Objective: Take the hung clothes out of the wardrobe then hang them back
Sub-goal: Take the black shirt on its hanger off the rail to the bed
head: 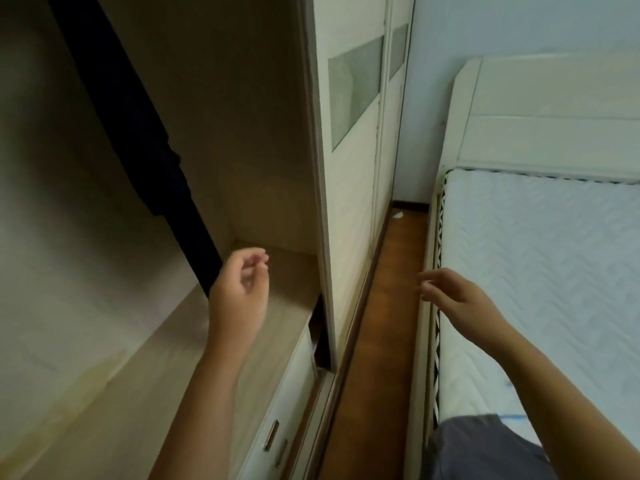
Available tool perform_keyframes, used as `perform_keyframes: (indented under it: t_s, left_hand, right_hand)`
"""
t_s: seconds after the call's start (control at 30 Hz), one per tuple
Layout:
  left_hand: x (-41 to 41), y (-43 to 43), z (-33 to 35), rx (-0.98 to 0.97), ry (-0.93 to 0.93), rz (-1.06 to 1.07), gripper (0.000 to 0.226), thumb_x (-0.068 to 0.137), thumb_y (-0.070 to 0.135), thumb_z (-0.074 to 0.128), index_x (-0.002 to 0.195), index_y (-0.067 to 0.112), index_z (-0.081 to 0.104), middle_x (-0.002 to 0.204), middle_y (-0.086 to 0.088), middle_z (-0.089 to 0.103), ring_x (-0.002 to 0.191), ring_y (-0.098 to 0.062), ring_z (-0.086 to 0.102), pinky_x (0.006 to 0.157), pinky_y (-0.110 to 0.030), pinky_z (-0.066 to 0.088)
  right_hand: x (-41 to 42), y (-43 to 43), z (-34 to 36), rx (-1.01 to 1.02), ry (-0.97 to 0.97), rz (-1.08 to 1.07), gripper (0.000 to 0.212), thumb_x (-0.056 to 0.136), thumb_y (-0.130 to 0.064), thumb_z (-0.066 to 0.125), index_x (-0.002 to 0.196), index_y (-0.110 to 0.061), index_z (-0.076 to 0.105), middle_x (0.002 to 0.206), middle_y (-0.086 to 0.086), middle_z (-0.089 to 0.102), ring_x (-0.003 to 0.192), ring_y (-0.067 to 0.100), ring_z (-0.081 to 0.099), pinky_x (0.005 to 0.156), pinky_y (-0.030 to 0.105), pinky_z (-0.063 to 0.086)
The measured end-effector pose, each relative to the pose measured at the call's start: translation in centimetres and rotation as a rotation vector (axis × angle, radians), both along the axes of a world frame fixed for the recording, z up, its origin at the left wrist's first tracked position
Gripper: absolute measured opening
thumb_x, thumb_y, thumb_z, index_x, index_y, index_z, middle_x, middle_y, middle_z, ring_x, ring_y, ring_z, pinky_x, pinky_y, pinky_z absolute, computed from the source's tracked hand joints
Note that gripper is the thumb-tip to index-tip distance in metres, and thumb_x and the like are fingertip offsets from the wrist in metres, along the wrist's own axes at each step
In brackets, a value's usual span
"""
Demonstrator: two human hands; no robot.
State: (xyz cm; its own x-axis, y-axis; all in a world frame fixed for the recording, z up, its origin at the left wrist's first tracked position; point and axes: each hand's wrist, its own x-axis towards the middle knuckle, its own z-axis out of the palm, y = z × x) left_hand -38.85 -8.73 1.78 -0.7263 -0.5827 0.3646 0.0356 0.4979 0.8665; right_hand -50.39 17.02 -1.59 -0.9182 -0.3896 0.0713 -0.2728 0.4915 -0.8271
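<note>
A dark garment [138,133] hangs inside the wardrobe [242,116], its lower end just beside the left hand [237,292] — its fingers [258,258] loosely curled, holding nothing. The right hand [457,292] hovers near the bed [554,254] — blurred, seemingly relaxed and empty.

A bedroom in a home; on the left a pale wood wardrobe [270,133] stands open, with a dark garment [138,116] hanging inside it; below the opening are white drawers with a metal handle [271,434]; the wardrobe's white sliding door [349,188], set with a frosted glass panel [353,88], sits to the right of the opening; across a narrow strip of brown wooden floor [388,306] lies a bed with a white headboard [554,116] and a bare, quilted white mattress [554,254]; the wall [485,26] behind the bed is pale blue
</note>
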Motion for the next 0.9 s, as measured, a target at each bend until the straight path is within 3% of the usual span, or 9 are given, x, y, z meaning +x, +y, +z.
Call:
perform_keyframes:
  t_s: [0.1, 0.17, 0.3, 0.43, 0.5, 0.6, 0.7, 0.8, 0.9]
  left_hand:
    - [-1.1, -3.3, 2.6, -0.037, 0.125, 0.103, 0.025, 0.090, 0.012, 0.048, 0.091, 0.036, 0.055, 0.097, 0.014, 0.061, 0.098, -0.008, 0.060, 0.084, -0.018, 0.045]
    - [-2.1, -5.9, 4.7, -0.063, 0.234, 0.199, 0.034, 0.090, 0.009, 0.049, 0.087, 0.042, 0.052, 0.095, 0.019, 0.060, 0.097, -0.008, 0.060, 0.086, -0.025, 0.046]
    - [-4.3, -11.3, 8.7, -0.125, 0.384, 0.314, 0.038, 0.089, 0.007, 0.049, 0.091, 0.044, 0.049, 0.097, 0.019, 0.057, 0.091, 0.007, 0.056, 0.085, -0.021, 0.045]
    - [-7.1, -16.3, 12.7, -0.221, 0.493, 0.419, 0.026, 0.085, 0.026, 0.053, 0.106, 0.040, 0.049, 0.109, 0.016, 0.054, 0.101, 0.006, 0.051, 0.089, -0.013, 0.038]
    - [-8.6, -18.1, 14.8, -0.263, 0.517, 0.454, 0.036, 0.081, 0.033, 0.050, 0.117, 0.035, 0.046, 0.121, 0.010, 0.052, 0.110, -0.002, 0.049, 0.092, -0.009, 0.035]
    - [-10.6, -19.2, 17.6, -0.218, 0.520, 0.413, 0.047, 0.084, 0.030, 0.052, 0.130, 0.029, 0.042, 0.132, 0.007, 0.048, 0.121, -0.011, 0.046, 0.104, -0.032, 0.039]
    - [-12.3, -19.8, 20.2, -0.223, 0.557, 0.383, 0.052, 0.085, 0.031, 0.051, 0.135, 0.025, 0.039, 0.134, 0.007, 0.049, 0.124, -0.009, 0.046, 0.106, -0.038, 0.039]
    - [-14.0, -19.8, 21.9, -0.290, 0.589, 0.352, 0.051, 0.081, 0.033, 0.048, 0.132, 0.027, 0.042, 0.134, 0.008, 0.050, 0.123, -0.005, 0.046, 0.107, -0.035, 0.039]
    - [-15.3, -19.1, 22.6, -0.353, 0.558, 0.325, 0.050, 0.081, 0.039, 0.049, 0.130, 0.036, 0.041, 0.133, 0.011, 0.049, 0.124, -0.005, 0.046, 0.106, -0.039, 0.040]
  right_hand:
    - [-3.2, -5.0, 4.7, -0.039, 0.060, 0.169, 0.016, 0.089, -0.026, 0.051, 0.104, -0.034, 0.052, 0.098, -0.009, 0.065, 0.094, 0.004, 0.062, 0.079, 0.018, 0.046]
    - [-5.3, -8.8, 7.7, -0.061, 0.111, 0.267, 0.018, 0.089, -0.027, 0.051, 0.107, -0.031, 0.052, 0.099, -0.008, 0.066, 0.094, 0.004, 0.063, 0.085, 0.022, 0.049]
    - [-8.7, -17.7, 13.5, -0.154, 0.219, 0.438, 0.020, 0.088, -0.028, 0.053, 0.108, -0.032, 0.054, 0.103, -0.004, 0.066, 0.096, 0.009, 0.064, 0.090, 0.030, 0.051]
    - [-10.8, -25.8, 19.3, -0.268, 0.293, 0.626, 0.017, 0.088, -0.027, 0.052, 0.098, -0.041, 0.051, 0.097, -0.009, 0.066, 0.090, 0.000, 0.064, 0.083, 0.017, 0.052]
    - [-11.8, -29.0, 21.9, -0.316, 0.349, 0.696, 0.016, 0.088, -0.026, 0.053, 0.102, -0.036, 0.052, 0.098, -0.006, 0.067, 0.089, 0.001, 0.064, 0.080, 0.013, 0.051]
    - [-13.0, -32.0, 25.0, -0.368, 0.395, 0.768, 0.020, 0.089, -0.026, 0.051, 0.109, -0.028, 0.052, 0.102, 0.001, 0.066, 0.092, 0.007, 0.064, 0.078, 0.013, 0.049]
    - [-14.3, -34.4, 28.2, -0.435, 0.397, 0.844, 0.023, 0.090, -0.024, 0.050, 0.114, -0.021, 0.050, 0.105, 0.004, 0.065, 0.091, 0.010, 0.064, 0.075, 0.013, 0.050]
    - [-15.6, -36.2, 31.3, -0.530, 0.356, 0.912, 0.023, 0.092, -0.027, 0.047, 0.114, -0.021, 0.050, 0.100, -0.003, 0.065, 0.086, 0.005, 0.065, 0.075, 0.018, 0.053]
    - [-17.0, -37.7, 34.1, -0.552, 0.342, 0.951, 0.022, 0.091, -0.037, 0.045, 0.108, -0.026, 0.051, 0.098, -0.005, 0.066, 0.093, 0.014, 0.066, 0.080, 0.031, 0.052]
